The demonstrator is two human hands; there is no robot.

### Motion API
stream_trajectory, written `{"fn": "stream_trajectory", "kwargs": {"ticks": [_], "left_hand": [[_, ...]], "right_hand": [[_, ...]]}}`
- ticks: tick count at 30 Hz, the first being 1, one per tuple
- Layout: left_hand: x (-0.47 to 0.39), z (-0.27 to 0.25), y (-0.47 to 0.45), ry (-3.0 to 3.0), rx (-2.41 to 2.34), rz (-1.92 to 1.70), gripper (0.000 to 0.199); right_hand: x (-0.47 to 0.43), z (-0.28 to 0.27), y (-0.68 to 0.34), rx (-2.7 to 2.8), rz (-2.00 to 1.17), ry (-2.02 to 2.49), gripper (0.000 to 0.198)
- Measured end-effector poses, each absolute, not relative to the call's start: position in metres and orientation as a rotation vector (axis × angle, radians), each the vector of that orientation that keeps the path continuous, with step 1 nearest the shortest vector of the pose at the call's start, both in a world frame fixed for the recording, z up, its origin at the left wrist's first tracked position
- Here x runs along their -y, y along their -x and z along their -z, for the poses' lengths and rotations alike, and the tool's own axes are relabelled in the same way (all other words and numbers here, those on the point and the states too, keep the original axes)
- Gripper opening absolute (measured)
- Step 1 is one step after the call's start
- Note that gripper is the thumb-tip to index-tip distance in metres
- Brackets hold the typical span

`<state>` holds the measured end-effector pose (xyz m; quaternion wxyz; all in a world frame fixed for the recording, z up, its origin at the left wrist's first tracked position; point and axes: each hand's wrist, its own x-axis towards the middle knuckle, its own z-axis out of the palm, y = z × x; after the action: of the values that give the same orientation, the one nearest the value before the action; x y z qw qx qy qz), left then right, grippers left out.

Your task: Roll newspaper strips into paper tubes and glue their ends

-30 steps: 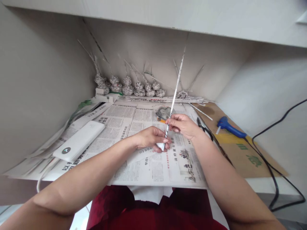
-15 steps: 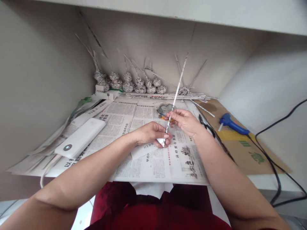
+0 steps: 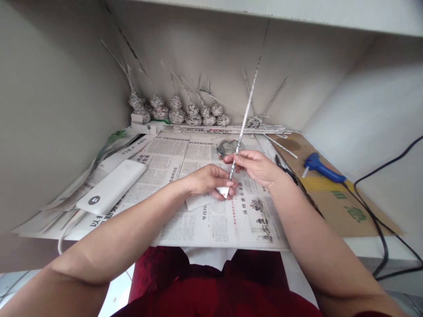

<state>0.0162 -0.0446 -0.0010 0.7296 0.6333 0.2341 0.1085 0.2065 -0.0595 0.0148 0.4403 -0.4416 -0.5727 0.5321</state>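
Note:
A thin tube of rolled newspaper [image 3: 246, 112] slants up and away between my two hands. My left hand [image 3: 208, 181] is closed on its near end, where a white corner of paper [image 3: 224, 191] sticks out unrolled. Slightly farther up, my right hand [image 3: 256, 166] pinches the tube between thumb and fingers. Below both hands lie spread newspaper sheets [image 3: 172, 176]. Just beyond my right hand sits a small dish-like thing [image 3: 229, 149], partly hidden by the fingers and the tube.
Several woven paper gourds [image 3: 176, 115] stand along the back wall, with loose paper tubes [image 3: 228, 130] before them. On the left lies a white power bank [image 3: 112, 187] with a cable. At right are scissors [image 3: 287, 169] and a blue glue gun [image 3: 322, 169] on cardboard [image 3: 333, 220].
My hands stay in nearly the same place on the paper tube. More of the white corner shows at its near end. The whole view has shifted slightly.

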Motion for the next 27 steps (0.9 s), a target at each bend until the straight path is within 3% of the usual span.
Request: {"fn": "stream_trajectory", "kwargs": {"ticks": [5,12,22,27], "left_hand": [[0.045,0.000,-0.017,-1.387,-0.513,-0.230,0.034],[0.046,-0.003,-0.015,-1.356,-0.487,-0.234,0.035],[0.046,0.000,-0.018,-1.418,-0.553,-0.199,0.034],[0.045,0.004,-0.018,-1.423,-0.538,-0.209,0.032]], "right_hand": [[0.058,-0.014,-0.205,1.326,-1.241,1.131,0.024],[0.067,-0.024,-0.209,1.457,-1.505,1.037,0.033],[0.058,-0.013,-0.206,1.368,-1.236,1.153,0.027],[0.062,-0.018,-0.206,1.446,-1.344,1.080,0.030]]}}
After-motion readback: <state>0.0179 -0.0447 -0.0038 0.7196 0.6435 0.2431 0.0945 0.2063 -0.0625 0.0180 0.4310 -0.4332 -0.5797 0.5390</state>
